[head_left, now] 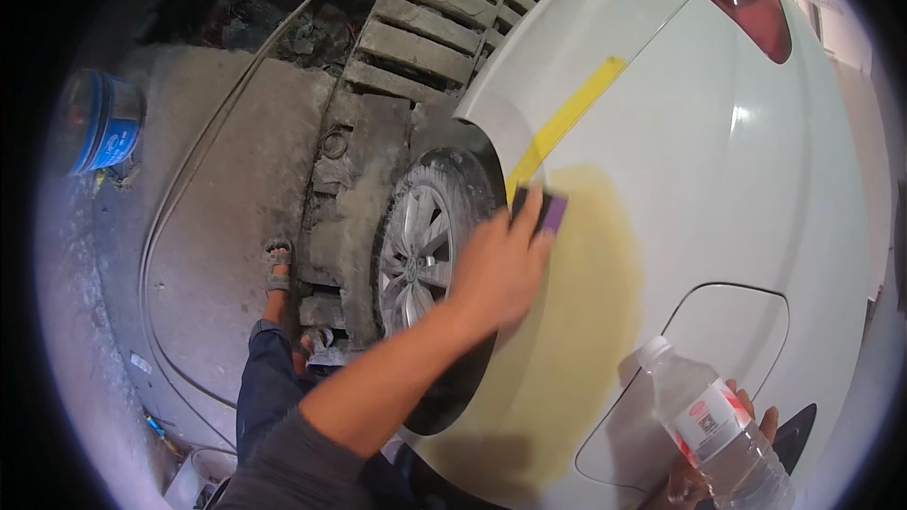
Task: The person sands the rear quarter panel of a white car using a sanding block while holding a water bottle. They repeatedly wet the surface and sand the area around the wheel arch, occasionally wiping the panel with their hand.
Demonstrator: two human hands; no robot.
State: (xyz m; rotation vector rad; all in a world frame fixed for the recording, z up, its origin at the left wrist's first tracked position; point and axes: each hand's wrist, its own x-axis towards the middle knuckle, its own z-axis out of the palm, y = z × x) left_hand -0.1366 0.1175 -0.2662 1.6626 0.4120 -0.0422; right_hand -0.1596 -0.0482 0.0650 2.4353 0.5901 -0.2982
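Note:
My left hand grips a small black and purple sanding block and holds it against the white car's rear side panel. The block lies at the upper left edge of a dull yellow patch that curves round the wheel arch. Just above it ends a strip of yellow tape, stuck along the panel seam. At the lower right my right hand is wrapped round a clear plastic bottle with a white cap and a red and white label. The bottle tilts, its cap toward the upper left; it hides part of the hand.
The wheel sits below the arch, left of my left forearm. A fuel flap is closed near the bottle. A cable or hose loops over the floor. A blue-labelled bucket stands far left; slatted grating lies beyond the wheel.

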